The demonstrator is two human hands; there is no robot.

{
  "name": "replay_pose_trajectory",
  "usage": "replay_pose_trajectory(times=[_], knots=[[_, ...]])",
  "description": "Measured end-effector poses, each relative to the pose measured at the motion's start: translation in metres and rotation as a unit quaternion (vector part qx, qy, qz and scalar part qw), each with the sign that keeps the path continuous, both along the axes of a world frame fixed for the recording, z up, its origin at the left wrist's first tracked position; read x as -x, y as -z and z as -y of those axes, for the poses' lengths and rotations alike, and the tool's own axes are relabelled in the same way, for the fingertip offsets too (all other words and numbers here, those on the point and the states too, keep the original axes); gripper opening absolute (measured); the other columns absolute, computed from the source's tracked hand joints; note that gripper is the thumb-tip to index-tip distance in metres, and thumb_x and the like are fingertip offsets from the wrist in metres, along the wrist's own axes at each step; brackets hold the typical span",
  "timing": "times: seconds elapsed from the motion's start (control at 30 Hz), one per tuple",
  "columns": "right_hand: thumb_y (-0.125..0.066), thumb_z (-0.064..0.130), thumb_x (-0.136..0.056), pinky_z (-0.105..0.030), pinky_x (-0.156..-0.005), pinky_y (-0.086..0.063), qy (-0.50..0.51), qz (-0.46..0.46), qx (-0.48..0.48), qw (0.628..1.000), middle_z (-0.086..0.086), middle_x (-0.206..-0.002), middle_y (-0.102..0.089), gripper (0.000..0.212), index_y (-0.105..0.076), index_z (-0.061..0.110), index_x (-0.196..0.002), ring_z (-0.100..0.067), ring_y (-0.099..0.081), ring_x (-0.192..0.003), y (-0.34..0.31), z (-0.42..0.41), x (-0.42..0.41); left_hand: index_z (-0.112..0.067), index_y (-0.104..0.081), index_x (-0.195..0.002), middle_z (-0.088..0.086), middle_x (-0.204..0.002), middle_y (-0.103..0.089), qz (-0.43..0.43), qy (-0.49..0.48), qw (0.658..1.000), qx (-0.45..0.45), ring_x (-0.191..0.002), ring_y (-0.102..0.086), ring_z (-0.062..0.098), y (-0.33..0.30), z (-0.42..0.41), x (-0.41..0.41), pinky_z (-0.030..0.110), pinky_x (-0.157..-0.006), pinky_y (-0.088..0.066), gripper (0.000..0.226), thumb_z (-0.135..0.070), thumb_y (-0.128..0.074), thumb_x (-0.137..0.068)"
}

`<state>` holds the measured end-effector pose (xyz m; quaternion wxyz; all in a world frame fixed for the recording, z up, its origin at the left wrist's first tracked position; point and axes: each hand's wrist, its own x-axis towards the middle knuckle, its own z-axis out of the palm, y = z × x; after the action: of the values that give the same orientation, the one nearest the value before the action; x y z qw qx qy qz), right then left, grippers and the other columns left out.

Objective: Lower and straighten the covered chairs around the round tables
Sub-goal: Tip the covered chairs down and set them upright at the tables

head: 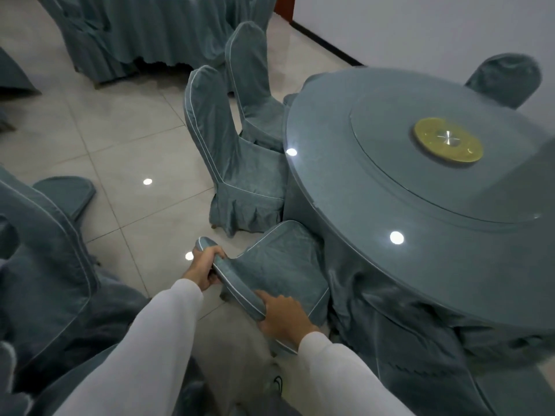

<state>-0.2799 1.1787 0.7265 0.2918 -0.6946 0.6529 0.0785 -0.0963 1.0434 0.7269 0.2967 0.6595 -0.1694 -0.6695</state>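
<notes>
Here, a blue-green covered chair (282,265) with white edging, seat against the round table (420,223). Left hand (205,265) and right hand (285,316) both closed tight on its top edge.

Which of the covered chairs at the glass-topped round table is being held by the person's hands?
The nearest blue-grey fabric-covered chair, at the table's near edge. The left hand and right hand both grip its backrest top; the two upright chairs beyond it stand untouched.
</notes>
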Motion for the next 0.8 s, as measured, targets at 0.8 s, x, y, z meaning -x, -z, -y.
replay_pose_trajectory(times=[0.8], knots=[[-0.062,0.035,-0.096,-0.034,-0.101,-0.05,0.297,0.167,0.087,0.936,0.007,-0.116,-0.073,0.022,-0.073,0.032,-0.115,-0.013,-0.064,-0.106,-0.074,-0.072,0.123,-0.019,-0.073,-0.098,0.003,-0.095,-0.075,0.236,0.41,0.803,0.362,-0.09,-0.069,0.02,-0.068,-0.031,0.11,0.03,-0.087,-0.053,0.015,-0.011,-0.064,-0.089]])
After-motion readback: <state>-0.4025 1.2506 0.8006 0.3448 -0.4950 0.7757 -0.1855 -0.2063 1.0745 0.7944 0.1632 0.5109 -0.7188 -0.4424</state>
